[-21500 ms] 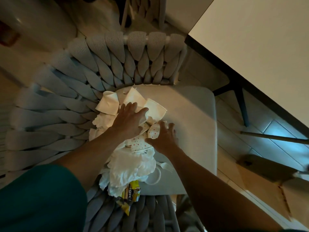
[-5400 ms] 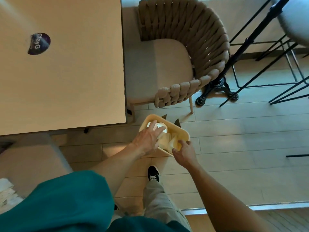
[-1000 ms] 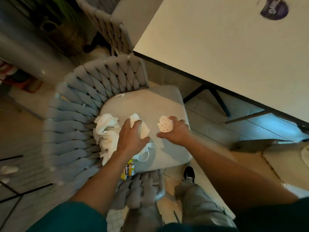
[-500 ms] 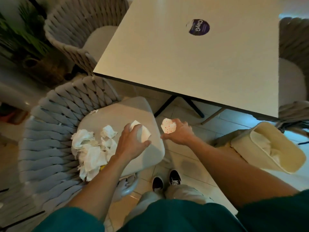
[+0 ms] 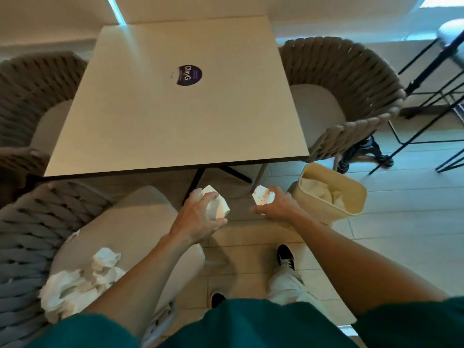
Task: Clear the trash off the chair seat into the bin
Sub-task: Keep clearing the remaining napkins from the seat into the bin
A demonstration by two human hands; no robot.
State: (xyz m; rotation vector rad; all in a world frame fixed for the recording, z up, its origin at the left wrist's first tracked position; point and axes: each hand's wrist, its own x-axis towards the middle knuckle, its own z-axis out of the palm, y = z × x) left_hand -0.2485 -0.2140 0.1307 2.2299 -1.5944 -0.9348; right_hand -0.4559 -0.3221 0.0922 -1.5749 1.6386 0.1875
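Note:
My left hand (image 5: 197, 218) grips a crumpled white paper (image 5: 216, 203) above the floor, just past the front edge of the chair seat (image 5: 140, 222). My right hand (image 5: 278, 205) pinches a white paper with red dots (image 5: 262, 198), held left of the cream bin (image 5: 326, 209). The bin stands on the floor tilted toward me and holds pale paper trash. A heap of crumpled white tissues (image 5: 80, 280) lies on the seat's near left part.
A white square table (image 5: 180, 116) with a round purple sticker (image 5: 189, 75) stands ahead. Woven chairs flank it, one at right (image 5: 351, 79) behind the bin. Black metal stool legs (image 5: 426, 84) stand at far right. My shoes (image 5: 285, 254) are on the tiled floor.
Both hands have lifted off the seat and moved right toward the bin, each carrying its paper. My view has swung right, bringing the whole table and bin into sight.

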